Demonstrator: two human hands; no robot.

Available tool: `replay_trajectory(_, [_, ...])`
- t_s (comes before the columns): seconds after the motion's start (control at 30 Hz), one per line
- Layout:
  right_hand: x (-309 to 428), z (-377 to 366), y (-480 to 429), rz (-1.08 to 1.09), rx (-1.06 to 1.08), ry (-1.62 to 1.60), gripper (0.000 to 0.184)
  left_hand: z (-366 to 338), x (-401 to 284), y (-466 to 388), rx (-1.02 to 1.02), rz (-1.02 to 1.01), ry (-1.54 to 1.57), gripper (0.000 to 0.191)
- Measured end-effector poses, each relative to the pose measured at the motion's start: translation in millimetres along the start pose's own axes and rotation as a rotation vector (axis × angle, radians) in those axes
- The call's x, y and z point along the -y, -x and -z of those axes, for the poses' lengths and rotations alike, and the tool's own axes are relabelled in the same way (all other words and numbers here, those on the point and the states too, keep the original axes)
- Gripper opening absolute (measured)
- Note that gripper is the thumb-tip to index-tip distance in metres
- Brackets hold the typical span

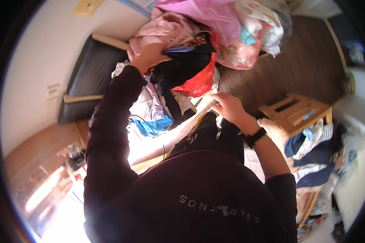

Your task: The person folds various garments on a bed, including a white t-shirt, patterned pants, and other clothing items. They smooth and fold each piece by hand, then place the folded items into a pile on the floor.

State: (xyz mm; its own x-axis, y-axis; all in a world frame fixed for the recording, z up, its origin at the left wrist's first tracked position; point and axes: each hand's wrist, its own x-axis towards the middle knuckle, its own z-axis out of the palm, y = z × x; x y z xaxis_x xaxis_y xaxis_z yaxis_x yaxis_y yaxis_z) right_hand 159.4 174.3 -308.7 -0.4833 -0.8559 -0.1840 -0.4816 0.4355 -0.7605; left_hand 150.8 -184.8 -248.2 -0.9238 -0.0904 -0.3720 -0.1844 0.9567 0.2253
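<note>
My left hand (152,56) reaches into a heap of clothes and grips a black garment (185,65); some of its fingertips are hidden in the cloth. Pink fabric (164,30) lies just beyond that hand, and leopard-print cloth (197,42) shows beside the black piece. My right hand (231,106), with a black band on the wrist, is at the end of a pale rounded armrest (185,126), its fingers slightly apart and nothing seen between them. A red plastic bag (197,80) sits between my hands. White and lilac clothing (147,103) and a blue cloth (155,124) lie below my left hand.
A black padded chair back (88,73) stands against the wall at left. Pink plastic bags (213,18) crowd the top. At right, a wooden stool (296,112) stands by piled clothes (313,155). A thin dark cable (149,124) crosses near the armrest.
</note>
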Motion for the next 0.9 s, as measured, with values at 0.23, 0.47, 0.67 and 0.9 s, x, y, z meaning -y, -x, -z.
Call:
replay_trajectory(0.23, [18.5, -48.5, -74.1, 0.043, 0.486, -0.305, 0.038, -46.7, -18.6, 91.0, -0.776, 0.248, 0.406, 0.041])
replay_trajectory(0.47, [-23.1, -31.7, -60.9, -0.088, 0.858, -0.198, 0.041, -166.7, -78.1, 111.5, -0.918, 1.261, 1.966, 0.044])
replay_trajectory(0.67, [-6.0, -35.4, -99.9, 0.148, 0.912, 0.301, 0.040, -139.0, -105.3, 40.7, -1.549, 1.311, 1.598, 0.033])
replay_trajectory(0.9, [51.5, -72.2, -179.4, 0.503, 0.826, -0.067, 0.034, -55.4, -131.4, 20.4, -1.549, 1.241, 1.687, 0.051])
